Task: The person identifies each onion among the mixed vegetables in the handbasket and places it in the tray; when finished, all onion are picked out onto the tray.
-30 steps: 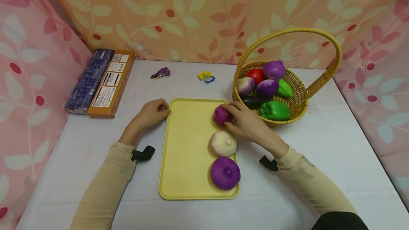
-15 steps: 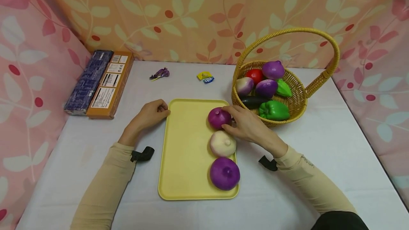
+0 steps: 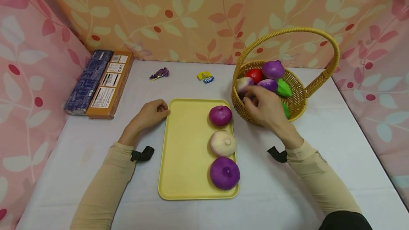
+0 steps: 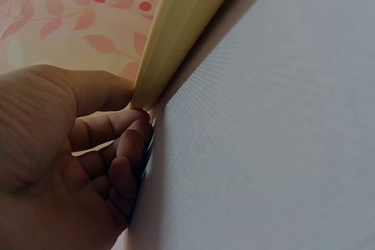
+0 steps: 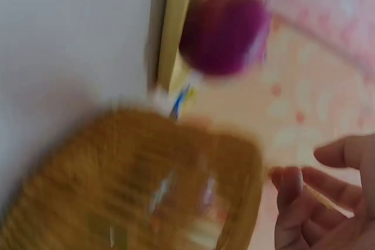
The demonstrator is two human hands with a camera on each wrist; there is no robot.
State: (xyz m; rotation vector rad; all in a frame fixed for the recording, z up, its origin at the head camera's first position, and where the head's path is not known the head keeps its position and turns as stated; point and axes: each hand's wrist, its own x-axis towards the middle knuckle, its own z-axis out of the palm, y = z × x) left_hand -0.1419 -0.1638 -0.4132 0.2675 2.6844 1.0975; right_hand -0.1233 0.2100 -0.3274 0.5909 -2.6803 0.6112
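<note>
I see the white worktop [image 3: 319, 141] carrying a yellow tray [image 3: 185, 144] between my hands, a wicker basket [image 3: 298, 104] under the right hand, and boxes [image 3: 100, 82] beyond the left.

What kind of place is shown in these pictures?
Probably a staged tabletop set rather than a real kitchen: patterned cloth hangs on three sides of a covered table, which holds a yellow tray and a wicker basket of what look like toy vegetables.

A white-clothed table [image 3: 335, 141] stands enclosed by pink and orange leaf-patterned curtains [image 3: 198, 13].
</note>
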